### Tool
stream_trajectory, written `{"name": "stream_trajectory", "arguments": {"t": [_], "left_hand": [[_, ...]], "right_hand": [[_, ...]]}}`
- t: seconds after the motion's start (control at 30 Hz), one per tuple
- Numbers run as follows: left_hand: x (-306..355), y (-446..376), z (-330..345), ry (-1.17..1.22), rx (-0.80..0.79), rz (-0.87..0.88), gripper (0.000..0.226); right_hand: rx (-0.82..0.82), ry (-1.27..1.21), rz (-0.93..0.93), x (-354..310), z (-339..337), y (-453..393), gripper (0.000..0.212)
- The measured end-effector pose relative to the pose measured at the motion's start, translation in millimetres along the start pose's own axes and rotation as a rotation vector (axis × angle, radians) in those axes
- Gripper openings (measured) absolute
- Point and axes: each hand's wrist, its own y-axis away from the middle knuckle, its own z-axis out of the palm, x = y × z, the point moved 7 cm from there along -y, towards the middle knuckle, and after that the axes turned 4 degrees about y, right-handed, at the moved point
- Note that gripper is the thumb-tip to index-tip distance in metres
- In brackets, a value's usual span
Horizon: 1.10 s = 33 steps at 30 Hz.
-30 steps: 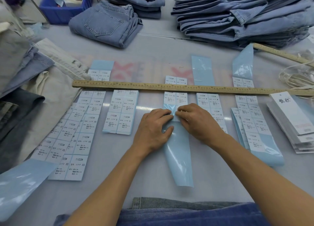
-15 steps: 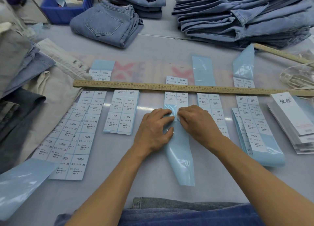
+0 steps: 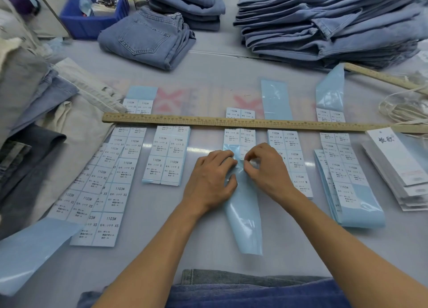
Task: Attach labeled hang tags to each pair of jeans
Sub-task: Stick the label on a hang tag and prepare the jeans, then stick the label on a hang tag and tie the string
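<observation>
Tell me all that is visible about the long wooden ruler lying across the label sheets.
The wooden ruler is long, thin and flat, of pale yellowish wood with dark printed marks and numbers along it. It lies flat on the table, running left to right and rising slightly at the left, across the label strips, on top of them. Neither hand touches it.

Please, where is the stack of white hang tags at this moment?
In the head view, the stack of hang tags lies at the table's right edge, just below the long wooden ruler's right end, beside the L label strip.

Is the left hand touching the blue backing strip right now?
Touching. The head view shows the left hand resting on the blue backing strip, fingers curled over its edge.
</observation>
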Motion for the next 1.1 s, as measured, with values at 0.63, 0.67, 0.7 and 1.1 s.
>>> {"name": "stream_trajectory", "arguments": {"t": [0.63, 0.67, 0.7, 1.1], "left_hand": [[179.4, 4.7, -71.4, 1.082, -0.002, -0.435, 0.035], [192.5, 9.2, -70.7, 1.137, -0.03, -0.461, 0.033], [202.5, 13.6, -69.5, 1.178, -0.044, -0.485, 0.029], [281.4, 41.5, -41.3, 0.931, -0.153, -0.239, 0.015]], "right_hand": [[0.824, 0.343, -0.309, -71.7, -199.3, 178.2, 0.016], [0.806, 0.387, -0.337, -72.2, -200.6, 188.3, 0.014], [0.784, 0.409, -0.35, -70.2, -202.1, 197.3, 0.015], [0.622, -0.488, 0.286, 33.2, -251.8, 279.0, 0.018]]}}
